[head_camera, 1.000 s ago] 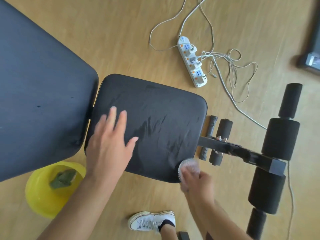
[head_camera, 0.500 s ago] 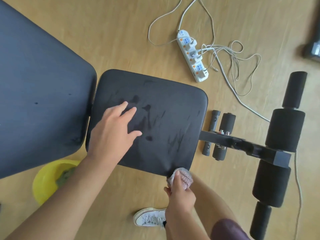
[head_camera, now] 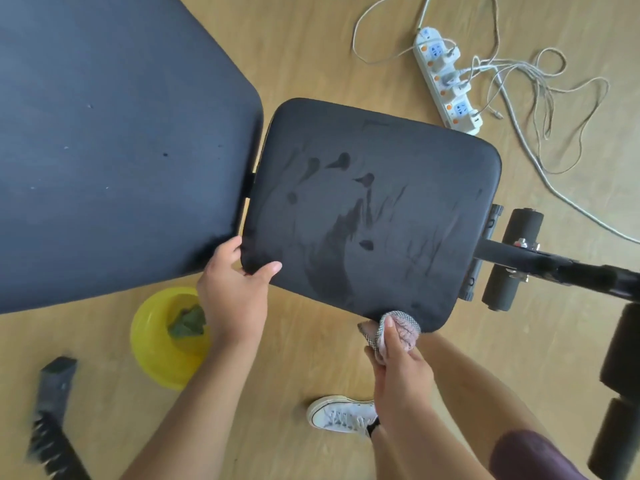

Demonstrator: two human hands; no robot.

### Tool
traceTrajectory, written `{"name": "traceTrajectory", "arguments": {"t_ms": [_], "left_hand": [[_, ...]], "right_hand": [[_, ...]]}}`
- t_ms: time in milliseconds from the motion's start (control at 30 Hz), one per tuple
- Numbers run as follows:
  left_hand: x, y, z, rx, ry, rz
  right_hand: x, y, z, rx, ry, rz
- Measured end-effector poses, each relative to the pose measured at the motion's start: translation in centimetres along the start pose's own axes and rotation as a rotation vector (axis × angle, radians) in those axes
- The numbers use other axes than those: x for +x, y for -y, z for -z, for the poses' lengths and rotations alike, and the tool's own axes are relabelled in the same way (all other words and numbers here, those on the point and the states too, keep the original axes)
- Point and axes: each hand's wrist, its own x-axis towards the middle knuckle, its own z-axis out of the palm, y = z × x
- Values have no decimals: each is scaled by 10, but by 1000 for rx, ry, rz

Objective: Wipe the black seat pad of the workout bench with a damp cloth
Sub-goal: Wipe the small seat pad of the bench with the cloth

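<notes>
The black seat pad (head_camera: 408, 188) fills the middle of the head view, with damp streaks and fingerprint marks across it. My left hand (head_camera: 235, 292) grips the pad's near left corner, thumb on top and fingers curled into the gap beside the backrest. My right hand (head_camera: 398, 368) holds a bunched pinkish-white cloth (head_camera: 398, 329) against the pad's near edge, towards its right corner.
The large black backrest pad (head_camera: 114, 140) lies to the left. A yellow bowl (head_camera: 156, 351) with a green rag stands on the wooden floor below it. Foam leg rollers (head_camera: 512, 258) and the frame extend right. A power strip (head_camera: 446, 81) with cables lies beyond. My white shoe (head_camera: 339, 415) is near.
My left hand slid from flat on the pad's top down to its near left corner and gripped it. My right hand with the cloth moved slightly left along the near edge.
</notes>
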Motion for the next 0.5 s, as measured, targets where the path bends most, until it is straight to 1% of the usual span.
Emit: {"name": "traceTrajectory", "arguments": {"t_ms": [67, 133, 233, 367, 500], "left_hand": [[6, 1, 2, 11, 24, 0], [12, 3, 5, -9, 45, 17], [19, 6, 10, -25, 74, 9], [23, 9, 12, -21, 89, -27], [28, 13, 14, -46, 81, -25]], "right_hand": [[-9, -11, -38, -18, 71, -33], [-20, -29, -81, 84, 96, -112], [-34, -45, -127, 235, 147, -146], [-44, -50, -152, 329, 264, -217], [-55, -50, -170, 374, 270, -285]]}}
